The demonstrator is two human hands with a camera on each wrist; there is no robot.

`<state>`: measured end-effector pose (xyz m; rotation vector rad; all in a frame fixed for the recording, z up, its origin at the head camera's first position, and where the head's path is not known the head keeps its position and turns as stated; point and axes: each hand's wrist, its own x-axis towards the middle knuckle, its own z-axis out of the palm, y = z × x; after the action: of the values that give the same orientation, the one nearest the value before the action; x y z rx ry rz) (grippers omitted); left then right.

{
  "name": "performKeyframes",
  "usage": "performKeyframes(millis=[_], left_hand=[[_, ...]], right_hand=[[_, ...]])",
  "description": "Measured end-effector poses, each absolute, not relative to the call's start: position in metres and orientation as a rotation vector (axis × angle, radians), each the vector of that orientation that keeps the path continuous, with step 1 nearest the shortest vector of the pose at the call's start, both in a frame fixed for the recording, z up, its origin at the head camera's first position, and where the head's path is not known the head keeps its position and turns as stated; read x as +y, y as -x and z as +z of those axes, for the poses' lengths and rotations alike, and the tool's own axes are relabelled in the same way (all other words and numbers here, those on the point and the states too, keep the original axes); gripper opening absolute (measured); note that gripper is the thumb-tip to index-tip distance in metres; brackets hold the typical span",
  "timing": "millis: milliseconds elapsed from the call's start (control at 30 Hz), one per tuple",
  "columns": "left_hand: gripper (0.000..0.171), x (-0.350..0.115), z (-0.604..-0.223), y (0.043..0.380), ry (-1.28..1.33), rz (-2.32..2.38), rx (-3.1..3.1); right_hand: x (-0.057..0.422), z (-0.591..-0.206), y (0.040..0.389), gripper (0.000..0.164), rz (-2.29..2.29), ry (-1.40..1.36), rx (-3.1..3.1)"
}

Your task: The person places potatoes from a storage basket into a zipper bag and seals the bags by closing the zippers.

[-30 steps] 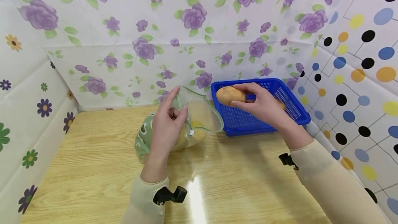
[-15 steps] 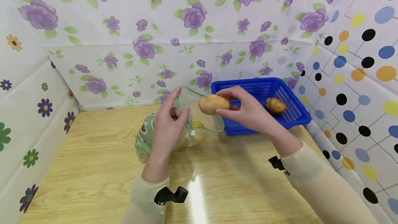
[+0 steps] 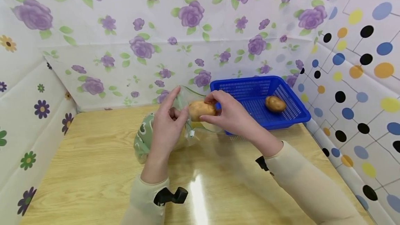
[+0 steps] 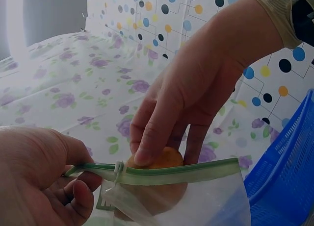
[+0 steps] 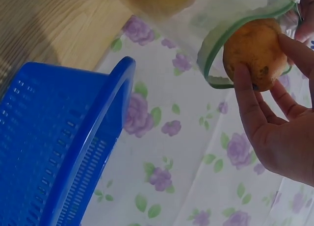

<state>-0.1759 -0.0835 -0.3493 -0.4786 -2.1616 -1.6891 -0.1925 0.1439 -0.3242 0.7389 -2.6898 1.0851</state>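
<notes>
My right hand (image 3: 232, 114) grips a potato (image 3: 200, 109) at the mouth of a clear zip bag with green edging. In the right wrist view the potato (image 5: 257, 52) sits partly within the bag's green rim (image 5: 211, 64). My left hand (image 3: 168, 122) pinches the bag's edge, thumb and fingers on the green strip (image 4: 98, 168), and the mouth gapes to the right. The bag (image 3: 145, 138) has a green printed end and leans on the table; something yellowish shows inside it, its kind unclear.
A blue plastic basket (image 3: 297, 115) stands at the back right, with one potato (image 3: 275, 103) in it. The wooden table (image 3: 103, 183) runs up to a flowered sheet (image 3: 125, 58) behind and a dotted sheet (image 3: 359, 114) on the right.
My right hand has carried the potato leftward from over the basket into the bag's mouth. The potato left in the basket has come into full view. My left hand has stayed at the bag.
</notes>
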Motion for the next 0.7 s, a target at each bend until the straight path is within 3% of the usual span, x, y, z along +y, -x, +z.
performKeyframes(millis=[300, 700], left_hand=[[0.066, -0.084, -0.35, 0.175, 0.449, -1.701, -2.186], [0.066, -0.083, -0.349, 0.177, 0.44, -1.717, -2.163]], right_hand=[[0.136, -0.33, 0.19, 0.044, 1.208, -0.776, -2.688], [0.174, -0.323, 0.198, 0.05, 1.045, -0.659, -2.751]])
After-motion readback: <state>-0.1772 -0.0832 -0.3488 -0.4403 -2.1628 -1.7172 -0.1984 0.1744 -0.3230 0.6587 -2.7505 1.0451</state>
